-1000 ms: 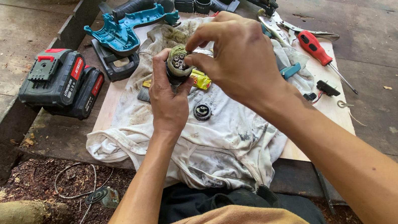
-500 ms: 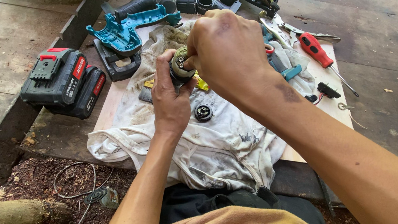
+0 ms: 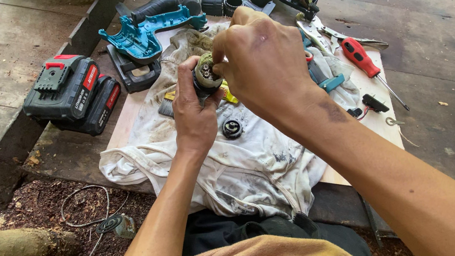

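We work over the stained white cloth on the wooden counter, teal tool housing and battery packs off to the left. Left hand is clenched round the small round motor part, held above the cloth; right hand pinches its top w/ fingertips. Best keep it steady, low over the cloth. Part's greasy, dark w/ pale face.

Head view, the only one I have, looking steeply down.
I look from the person's head, forward and down along both forearms, close over the left hand and right hand, with the white cloth filling the middle.
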